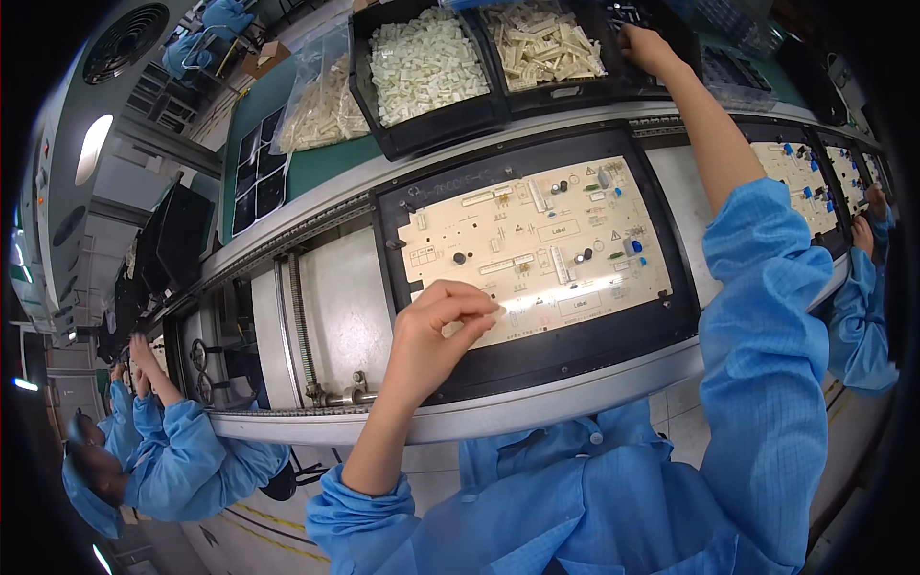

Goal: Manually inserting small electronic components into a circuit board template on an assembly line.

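Observation:
My left hand (433, 333) is over the lower left part of a cream circuit board (450, 216), its thumb and forefinger closed in a pinch. Whatever those fingertips hold is too small to name. The board lies in a black carrier frame (628, 335) and bears white connectors, dark round capacitors and a few blue parts. My right arm stretches far forward to a black bin at the back, where my right hand (649, 52) has its fingers curled down among small dark parts (628, 14). Its fingertips are partly hidden, and anything in them cannot be made out.
Black bins hold small white connectors (426, 67) and longer cream connectors (541, 46); a clear bag of parts (326, 110) lies beside them. The conveyor rail (316, 244) runs across. More boards (795, 182) stand at right. Co-workers in blue sit at left (192, 446) and right.

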The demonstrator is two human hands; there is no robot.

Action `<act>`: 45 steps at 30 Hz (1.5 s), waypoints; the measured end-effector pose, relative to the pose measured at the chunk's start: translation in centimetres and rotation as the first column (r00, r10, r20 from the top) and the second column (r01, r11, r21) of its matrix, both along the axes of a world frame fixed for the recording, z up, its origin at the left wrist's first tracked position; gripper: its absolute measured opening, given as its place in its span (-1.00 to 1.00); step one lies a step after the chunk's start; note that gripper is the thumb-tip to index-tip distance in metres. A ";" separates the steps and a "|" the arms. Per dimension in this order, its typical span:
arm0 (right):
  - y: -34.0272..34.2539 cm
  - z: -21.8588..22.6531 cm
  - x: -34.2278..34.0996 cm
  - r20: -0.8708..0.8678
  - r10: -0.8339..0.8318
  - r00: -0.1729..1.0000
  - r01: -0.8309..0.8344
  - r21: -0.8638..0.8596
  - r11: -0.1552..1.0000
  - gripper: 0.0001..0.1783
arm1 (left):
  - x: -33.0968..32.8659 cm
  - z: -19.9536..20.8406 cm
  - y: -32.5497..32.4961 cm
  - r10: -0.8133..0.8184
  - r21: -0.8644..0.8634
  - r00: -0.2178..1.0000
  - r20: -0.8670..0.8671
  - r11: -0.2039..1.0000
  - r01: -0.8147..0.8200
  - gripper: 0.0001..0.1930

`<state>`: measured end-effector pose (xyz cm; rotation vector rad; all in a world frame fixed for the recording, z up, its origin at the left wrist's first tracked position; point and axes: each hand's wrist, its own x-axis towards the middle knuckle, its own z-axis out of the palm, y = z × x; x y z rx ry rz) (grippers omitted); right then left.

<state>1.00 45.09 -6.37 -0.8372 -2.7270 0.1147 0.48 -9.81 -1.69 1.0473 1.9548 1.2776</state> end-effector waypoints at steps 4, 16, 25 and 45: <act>0.2 -0.8 0.3 -0.071 0.015 0.997 -0.017 -0.030 0.999 -0.68 | 1.2 -0.1 0.1 -0.021 -0.006 0.962 -0.273 1.000 0.021 -0.80; -5.3 1.7 0.1 -0.047 -0.048 0.998 0.050 0.052 0.997 -0.85 | 2.5 -1.7 1.2 -0.109 -0.091 0.869 -0.483 0.993 0.074 -0.77; -4.4 2.0 2.7 -0.609 -0.042 0.792 -0.041 -0.121 0.992 -0.83 | 3.1 -0.4 2.9 -0.256 -0.156 0.695 -0.672 0.966 0.205 -0.76; -22.0 5.9 10.8 -0.720 -0.084 0.688 -0.588 -0.622 0.518 -0.80 | 5.0 -0.8 1.4 -0.243 -0.216 0.446 -0.862 0.970 0.110 -0.66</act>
